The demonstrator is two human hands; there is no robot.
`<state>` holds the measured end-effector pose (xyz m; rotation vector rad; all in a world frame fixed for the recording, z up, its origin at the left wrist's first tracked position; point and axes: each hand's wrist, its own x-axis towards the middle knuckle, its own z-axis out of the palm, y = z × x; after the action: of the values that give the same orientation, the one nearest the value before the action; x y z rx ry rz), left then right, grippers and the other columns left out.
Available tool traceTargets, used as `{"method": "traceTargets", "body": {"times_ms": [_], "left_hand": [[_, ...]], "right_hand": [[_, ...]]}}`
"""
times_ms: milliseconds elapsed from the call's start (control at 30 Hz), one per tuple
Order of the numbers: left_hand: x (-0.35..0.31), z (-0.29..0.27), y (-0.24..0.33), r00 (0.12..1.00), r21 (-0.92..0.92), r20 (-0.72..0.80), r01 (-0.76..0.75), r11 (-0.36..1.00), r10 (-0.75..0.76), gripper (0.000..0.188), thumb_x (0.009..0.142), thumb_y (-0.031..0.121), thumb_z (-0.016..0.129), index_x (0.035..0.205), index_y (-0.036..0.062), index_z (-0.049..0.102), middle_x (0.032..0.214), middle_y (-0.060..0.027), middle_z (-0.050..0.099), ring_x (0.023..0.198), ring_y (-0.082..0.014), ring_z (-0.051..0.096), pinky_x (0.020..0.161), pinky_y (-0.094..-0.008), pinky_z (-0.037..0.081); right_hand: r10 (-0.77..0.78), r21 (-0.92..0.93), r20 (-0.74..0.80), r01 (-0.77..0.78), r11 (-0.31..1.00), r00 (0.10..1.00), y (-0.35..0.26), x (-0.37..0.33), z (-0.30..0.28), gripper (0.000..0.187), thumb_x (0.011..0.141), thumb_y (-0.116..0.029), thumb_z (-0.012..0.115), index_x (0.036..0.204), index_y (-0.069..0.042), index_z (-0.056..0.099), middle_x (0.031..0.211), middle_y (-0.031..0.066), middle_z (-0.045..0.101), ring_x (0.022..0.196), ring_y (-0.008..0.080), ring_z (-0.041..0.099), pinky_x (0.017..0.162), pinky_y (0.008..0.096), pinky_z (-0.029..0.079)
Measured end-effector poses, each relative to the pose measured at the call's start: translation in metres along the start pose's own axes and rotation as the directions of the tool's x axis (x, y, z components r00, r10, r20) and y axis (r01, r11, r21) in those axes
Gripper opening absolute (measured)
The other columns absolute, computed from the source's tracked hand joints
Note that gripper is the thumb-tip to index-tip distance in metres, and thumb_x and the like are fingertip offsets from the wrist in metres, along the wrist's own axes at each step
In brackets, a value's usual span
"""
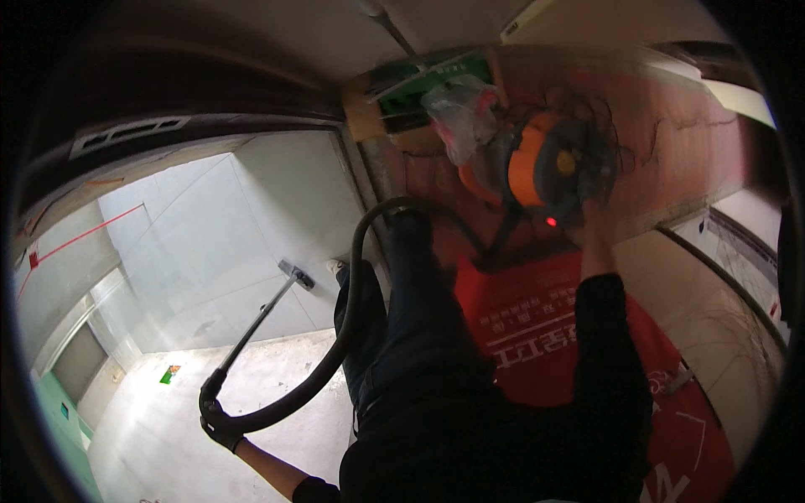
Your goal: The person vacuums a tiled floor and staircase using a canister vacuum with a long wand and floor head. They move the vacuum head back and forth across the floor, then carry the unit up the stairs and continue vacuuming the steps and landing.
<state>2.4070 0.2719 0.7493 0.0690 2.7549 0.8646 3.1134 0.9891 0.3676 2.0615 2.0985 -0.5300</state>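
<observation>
My left hand [220, 426], in a dark glove, is closed around the handle end of a vacuum cleaner wand [260, 320]. At the wand's far end, the floor head [297, 275] rests on pale tiles [226, 277]. From the handle a black ribbed hose [342, 335] loops up past my legs toward an orange and black canister vacuum [528, 159], on which a small red light glows. My right arm stretches out to the canister, and my right hand [592, 180] is at its dark top or side. Shadow and blur hide those fingers.
A crumpled clear plastic bag [461, 117] sits beside the canister, near a green panel or box [411, 94]. Printed red sheeting [537, 314] covers the floor at my right. A doorway edge [359, 176] separates the tiled room from the darker area. Thin cables [616, 134] lie behind the canister.
</observation>
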Motion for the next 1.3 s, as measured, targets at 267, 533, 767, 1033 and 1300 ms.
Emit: {"method": "traceTargets", "body": {"times_ms": [267, 533, 767, 1033, 1300], "left_hand": [[-0.001, 0.124, 0.062, 0.783, 0.112, 0.134, -0.621, 0.776, 0.608, 0.021, 0.092, 0.012, 0.051, 0.107, 0.0025, 0.062, 0.093, -0.0094, 0.064, 0.093, -0.0231, 0.061, 0.084, -0.0368, 0.049], [-0.063, 0.284, 0.041, 0.757, -0.715, 0.65, 0.577, -0.394, -0.072, 0.039, 0.091, 0.039, 0.06, 0.108, 0.0046, 0.058, 0.103, -0.0095, 0.06, 0.095, -0.0254, 0.056, 0.093, -0.035, 0.046], [-0.034, 0.255, -0.01, 0.831, -0.871, 0.466, 0.37, 0.324, 0.304, 0.051, 0.094, 0.025, 0.058, 0.135, -0.0015, 0.045, 0.137, -0.0194, 0.045, 0.129, -0.0309, 0.041, 0.108, -0.044, 0.035], [0.06, 0.273, -0.224, 0.612, -0.388, 0.791, 0.466, -0.795, -0.028, 0.03, 0.091, 0.033, 0.063, 0.105, 0.0065, 0.057, 0.087, -0.0103, 0.061, 0.088, -0.0288, 0.064, 0.084, -0.0475, 0.054], [0.12, 0.321, -0.24, 0.421, -0.617, 0.787, 0.503, -0.605, -0.452, 0.014, 0.088, 0.011, 0.061, 0.092, 0.0064, 0.048, 0.067, -0.0067, 0.051, 0.05, -0.0181, 0.054, 0.044, -0.0349, 0.052]], "right_hand": [[-0.138, 0.457, 0.502, -0.126, 0.881, 0.854, -0.09, -0.107, -0.013, 0.061, 0.09, -0.05, 0.054, 0.133, -0.008, 0.049, 0.124, 0.0153, 0.058, 0.109, 0.0279, 0.058, 0.092, 0.0382, 0.048], [-0.58, 0.592, 0.794, -0.447, 0.67, 0.182, -0.399, -0.207, -0.044, 0.058, 0.091, -0.048, 0.054, 0.131, -0.006, 0.049, 0.121, 0.0146, 0.059, 0.104, 0.0251, 0.061, 0.089, 0.0363, 0.05], [-0.502, 0.554, 0.832, 0.384, 0.739, -0.235, -0.709, -0.43, 0.057, 0.066, 0.087, -0.035, 0.066, 0.14, -0.011, 0.036, 0.112, 0.0145, 0.061, 0.084, 0.0254, 0.067, 0.073, 0.0395, 0.057], [0.057, -0.053, 0.998, 0.138, 0.989, -0.022, -0.751, -0.551, 0.042, 0.1, 0.076, -0.005, 0.073, 0.151, -0.028, 0.011, 0.092, 0.0127, 0.058, 0.064, 0.0227, 0.06, 0.054, 0.0389, 0.055], [-0.092, 0.133, 0.991, 0.653, 0.746, -0.097, -0.718, -0.542, 0.072, 0.108, 0.074, -0.021, 0.081, 0.153, -0.014, 0.007, 0.142, 0.0174, 0.034, 0.124, 0.0299, 0.045, 0.099, 0.0401, 0.043]]}}
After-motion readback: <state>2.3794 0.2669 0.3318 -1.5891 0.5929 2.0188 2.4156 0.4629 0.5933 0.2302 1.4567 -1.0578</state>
